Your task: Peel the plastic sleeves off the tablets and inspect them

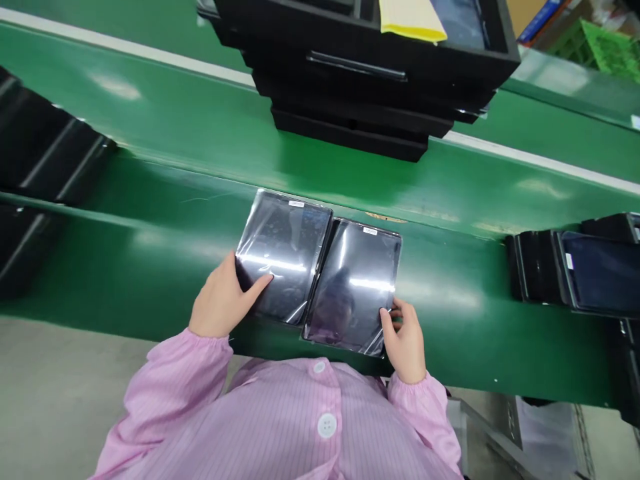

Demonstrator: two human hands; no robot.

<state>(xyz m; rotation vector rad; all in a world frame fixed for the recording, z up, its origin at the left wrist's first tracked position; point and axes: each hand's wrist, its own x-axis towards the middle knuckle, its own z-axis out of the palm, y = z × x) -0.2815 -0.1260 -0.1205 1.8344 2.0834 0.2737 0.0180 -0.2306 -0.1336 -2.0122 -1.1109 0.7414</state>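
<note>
Two dark, glossy flat panels that look like tablet screens lie side by side on the green bench, each in clear film with a small white label near its far edge. My left hand [225, 293] grips the left edge of the left tablet screen [290, 240], thumb on its face and fingers hidden beneath. At the right tablet screen [350, 280], my right hand [403, 333] pinches the lower right edge, thumb on top. The inner edges of the two screens meet or slightly overlap; I cannot tell which.
A stack of black trays [350, 87] stands on the raised ledge ahead, with a yellow paper [413, 19] on top. More black trays [45, 153] are at the left. Several dark screens [600, 273] lean in a row at the right. The bench's near edge runs before my body.
</note>
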